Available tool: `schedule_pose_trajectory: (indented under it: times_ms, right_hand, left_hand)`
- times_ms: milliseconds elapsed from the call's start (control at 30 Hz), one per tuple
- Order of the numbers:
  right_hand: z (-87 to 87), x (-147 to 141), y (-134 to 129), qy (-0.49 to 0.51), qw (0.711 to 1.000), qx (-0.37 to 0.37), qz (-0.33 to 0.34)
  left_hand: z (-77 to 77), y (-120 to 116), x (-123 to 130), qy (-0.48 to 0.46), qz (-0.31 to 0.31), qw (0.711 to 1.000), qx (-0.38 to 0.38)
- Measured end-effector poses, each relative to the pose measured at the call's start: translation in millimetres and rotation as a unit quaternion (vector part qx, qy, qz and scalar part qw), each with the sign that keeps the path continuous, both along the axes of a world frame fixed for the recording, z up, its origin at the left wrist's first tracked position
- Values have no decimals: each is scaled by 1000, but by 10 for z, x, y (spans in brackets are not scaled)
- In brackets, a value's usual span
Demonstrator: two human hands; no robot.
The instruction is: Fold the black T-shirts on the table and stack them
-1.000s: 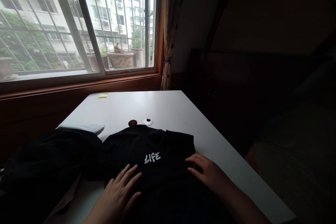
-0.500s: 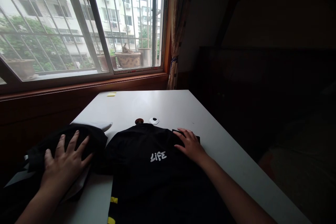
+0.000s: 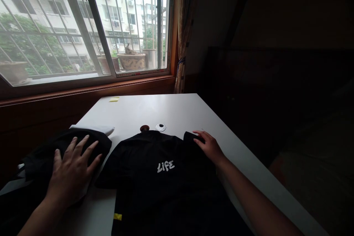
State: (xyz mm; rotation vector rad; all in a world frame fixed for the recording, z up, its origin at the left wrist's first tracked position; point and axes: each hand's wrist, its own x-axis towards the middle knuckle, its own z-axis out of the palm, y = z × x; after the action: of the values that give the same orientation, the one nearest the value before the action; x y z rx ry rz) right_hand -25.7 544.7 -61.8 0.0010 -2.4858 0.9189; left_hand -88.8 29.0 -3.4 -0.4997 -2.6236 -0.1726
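Two bare hands on black fabric. Left hand (image 3: 70,171), fingers spread, flat on a dark cloth heap (image 3: 41,155); right hand (image 3: 211,148), fingers curled at the sleeve of a black short-sleeved shirt (image 3: 163,191), grip unclear. Shirt lies spread on the white counter (image 3: 171,110).

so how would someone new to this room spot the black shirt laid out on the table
Below the barred window stands a white table. Spread flat on its near part is the black shirt, beside a heap of dark cloth under the left hand. Look for the white lettering on it and a small yellow patch at its edge; neither shows on the heap.
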Motion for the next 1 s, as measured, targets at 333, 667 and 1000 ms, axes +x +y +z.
schedule_pose_trajectory:
  times_ms: [333, 667, 1000]
  right_hand:
    - [203, -294, 573, 18, 980, -137, -146]
    - [-212, -51, 920, -18, 958, -146, -245]
    - [-428, 471, 1111, 3, 939, -186, -289]
  left_hand:
    - [-446, 687, 288, -162, -178, 969, -49]
    - [-412, 757, 234, -192, -115, 972, -76]
    - [-357, 725, -198, -171, -72, 981, 62]
